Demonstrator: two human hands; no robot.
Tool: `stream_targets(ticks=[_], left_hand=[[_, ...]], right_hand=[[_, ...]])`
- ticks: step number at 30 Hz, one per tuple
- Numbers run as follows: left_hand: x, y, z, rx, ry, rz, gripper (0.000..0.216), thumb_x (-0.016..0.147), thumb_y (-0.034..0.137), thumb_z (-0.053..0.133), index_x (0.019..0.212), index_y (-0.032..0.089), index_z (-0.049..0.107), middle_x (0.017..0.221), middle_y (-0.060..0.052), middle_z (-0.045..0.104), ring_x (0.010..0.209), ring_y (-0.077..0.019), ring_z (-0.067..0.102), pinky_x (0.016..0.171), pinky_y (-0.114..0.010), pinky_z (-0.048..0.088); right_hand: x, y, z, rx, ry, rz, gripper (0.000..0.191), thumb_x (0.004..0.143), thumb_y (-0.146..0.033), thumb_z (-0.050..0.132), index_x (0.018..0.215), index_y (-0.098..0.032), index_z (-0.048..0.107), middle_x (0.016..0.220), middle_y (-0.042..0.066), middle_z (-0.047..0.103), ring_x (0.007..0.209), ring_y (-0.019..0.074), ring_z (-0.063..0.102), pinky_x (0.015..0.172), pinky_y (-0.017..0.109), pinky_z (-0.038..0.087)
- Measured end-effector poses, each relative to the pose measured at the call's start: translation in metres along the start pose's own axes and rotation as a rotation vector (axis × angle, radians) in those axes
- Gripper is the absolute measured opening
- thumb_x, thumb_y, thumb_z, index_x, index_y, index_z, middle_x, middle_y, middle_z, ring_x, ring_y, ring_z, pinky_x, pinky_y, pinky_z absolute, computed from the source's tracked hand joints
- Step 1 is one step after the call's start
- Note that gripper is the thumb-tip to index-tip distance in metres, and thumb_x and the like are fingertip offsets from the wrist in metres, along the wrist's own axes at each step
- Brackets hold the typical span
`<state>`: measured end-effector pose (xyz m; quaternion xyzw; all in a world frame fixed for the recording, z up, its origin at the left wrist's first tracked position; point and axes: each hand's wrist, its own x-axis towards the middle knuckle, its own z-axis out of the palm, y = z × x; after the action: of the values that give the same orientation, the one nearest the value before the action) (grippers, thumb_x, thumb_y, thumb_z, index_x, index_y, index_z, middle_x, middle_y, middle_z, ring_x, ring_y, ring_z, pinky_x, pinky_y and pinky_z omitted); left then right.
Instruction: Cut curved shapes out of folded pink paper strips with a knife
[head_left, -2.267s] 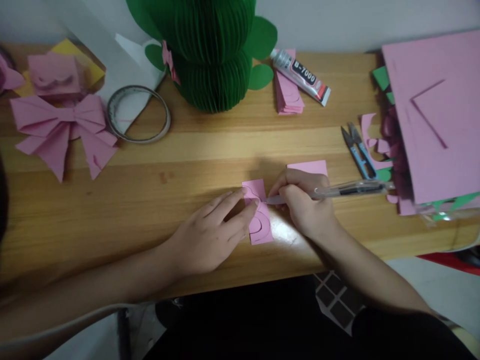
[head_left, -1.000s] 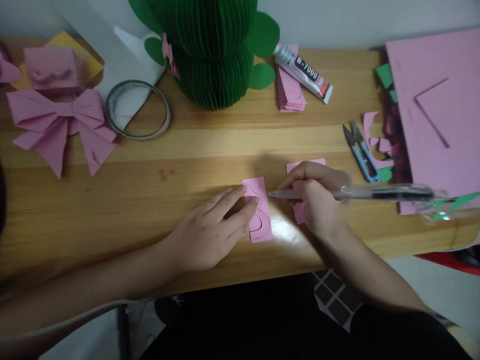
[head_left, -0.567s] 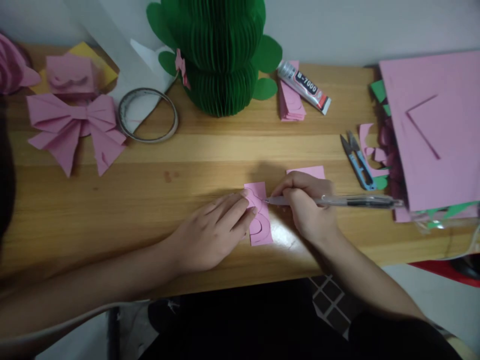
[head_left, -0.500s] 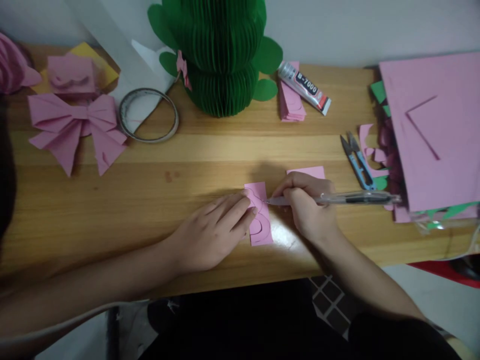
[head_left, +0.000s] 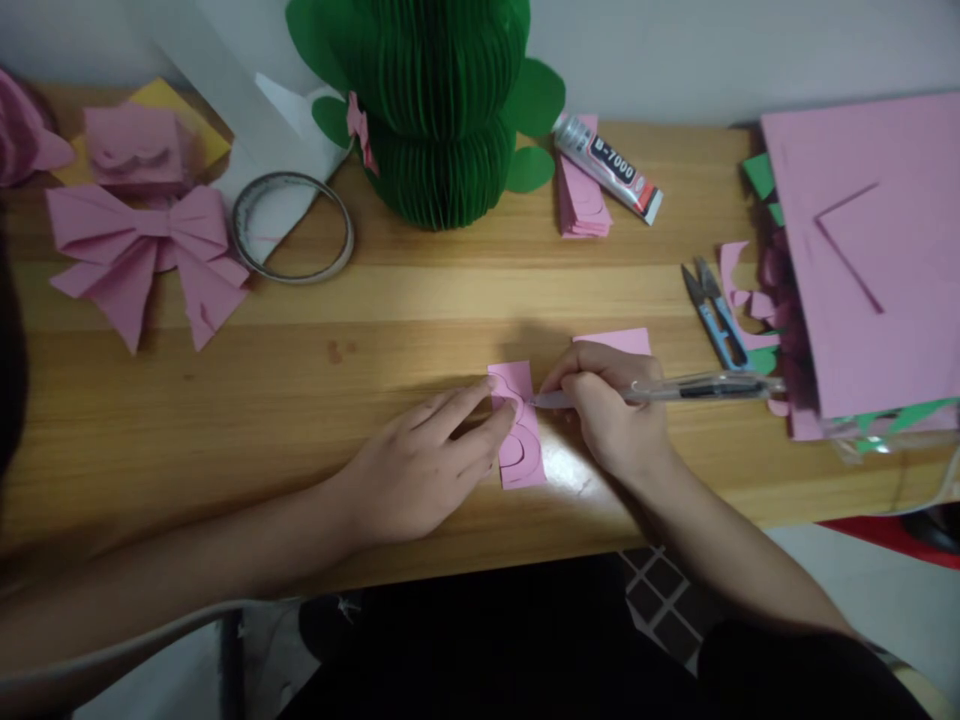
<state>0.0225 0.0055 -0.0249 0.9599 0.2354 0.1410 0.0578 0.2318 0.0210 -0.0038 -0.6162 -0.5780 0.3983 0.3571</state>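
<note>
A small pink paper strip [head_left: 527, 470] with curved dark outlines drawn on it lies on the wooden table. My left hand [head_left: 431, 462] rests flat at its left edge, fingers stretched and slightly apart, fingertips pressing on the paper. In my right hand [head_left: 619, 410] is a clear pen [head_left: 701, 388], held in a writing grip with its tip at the strip's right edge. Another pink paper piece [head_left: 615, 341] lies partly hidden behind my right hand.
Blue thread snips [head_left: 718, 320] lie by pink scraps, left of a stack of pink sheets [head_left: 885, 260]. Farther back are a glue tube [head_left: 611, 168] on pink strips, a green honeycomb paper shape [head_left: 446, 170], a tape roll [head_left: 346, 240] and a pink paper bow [head_left: 142, 235].
My left index and middle fingers have spread apart, one sliding a little right and up on the strip. The pen tip stays near the right edge; the view has shifted slightly.
</note>
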Motion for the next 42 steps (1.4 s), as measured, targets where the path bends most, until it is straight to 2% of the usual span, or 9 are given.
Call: stream_targets(ticks=[7, 21, 32, 37, 42], left_hand=[[0.0016, 0.0, 0.0008, -0.007, 0.004, 0.001, 0.032, 0.103, 0.015, 0.04, 0.122, 0.006, 0.065, 0.129, -0.005, 0.068, 0.122, -0.0281, 0.057, 0.102, -0.037, 0.049], [0.0025, -0.0005, -0.0003, -0.001, -0.006, 0.014, 0.033, 0.102, 0.014, 0.04, 0.123, 0.006, 0.065, 0.129, -0.005, 0.068, 0.122, -0.0277, 0.057, 0.102, -0.037, 0.049], [0.0014, -0.0006, -0.0011, -0.015, -0.029, 0.007, 0.031, 0.102, 0.015, 0.043, 0.124, 0.007, 0.064, 0.13, -0.008, 0.067, 0.124, -0.0277, 0.057, 0.103, -0.037, 0.05], [0.0022, -0.0006, -0.0014, 0.003, -0.023, 0.014, 0.033, 0.103, 0.016, 0.041, 0.126, 0.006, 0.063, 0.129, -0.009, 0.068, 0.125, -0.0276, 0.057, 0.101, -0.036, 0.05], [0.0005, 0.0001, 0.0007, 0.005, -0.014, 0.007, 0.032, 0.103, 0.016, 0.042, 0.125, 0.008, 0.063, 0.13, -0.009, 0.067, 0.125, -0.0272, 0.057, 0.102, -0.036, 0.05]], right_hand=[[-0.0001, 0.0002, 0.0, -0.016, 0.011, -0.001, 0.021, 0.068, -0.015, 0.045, 0.051, -0.02, 0.057, 0.05, -0.003, 0.057, 0.046, 0.0099, 0.049, 0.048, 0.025, 0.036], [-0.0012, -0.0016, -0.0002, -0.027, -0.058, 0.01, 0.02, 0.067, -0.015, 0.043, 0.049, -0.022, 0.046, 0.044, -0.004, 0.05, 0.043, 0.0096, 0.044, 0.046, 0.025, 0.032], [0.0003, -0.0011, -0.001, -0.042, -0.038, 0.006, 0.021, 0.069, -0.015, 0.043, 0.05, -0.022, 0.048, 0.048, -0.003, 0.052, 0.048, 0.0107, 0.047, 0.048, 0.026, 0.034], [-0.001, -0.0024, -0.0011, -0.02, -0.088, 0.019, 0.021, 0.068, -0.015, 0.044, 0.048, -0.022, 0.047, 0.044, -0.004, 0.049, 0.043, 0.0101, 0.043, 0.045, 0.026, 0.032], [-0.0021, 0.0001, -0.0029, 0.061, 0.046, 0.012, 0.022, 0.07, -0.013, 0.047, 0.055, -0.021, 0.061, 0.051, -0.001, 0.058, 0.049, 0.0129, 0.052, 0.048, 0.027, 0.038]])
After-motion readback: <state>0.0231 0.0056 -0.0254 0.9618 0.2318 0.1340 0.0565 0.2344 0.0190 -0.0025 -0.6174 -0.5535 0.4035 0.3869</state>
